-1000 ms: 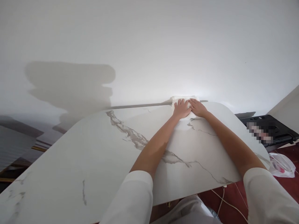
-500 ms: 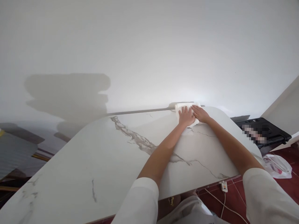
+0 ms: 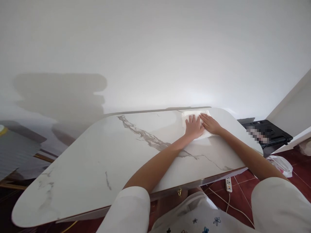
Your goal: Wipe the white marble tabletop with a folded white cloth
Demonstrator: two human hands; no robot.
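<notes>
A white cloth [image 3: 208, 135] lies flat on the white marble-patterned table [image 3: 136, 155], near its far edge and right of the middle. My left hand [image 3: 194, 127] presses down on the cloth with its fingers spread. Beside it, touching it, my right hand [image 3: 210, 123] rests on the cloth's right part, fingers stretched out. The hands cover much of the cloth.
A pale wall [image 3: 155, 55] stands behind the table. To the right is a black case [image 3: 277, 131], with a white plastic bag [image 3: 282, 165] on the red tiled floor. A power strip [image 3: 228, 185] with a cable lies below the front edge.
Both hands and the cloth have moved back slightly from the wall toward me. The view has shifted, showing more of the table's near left end.
</notes>
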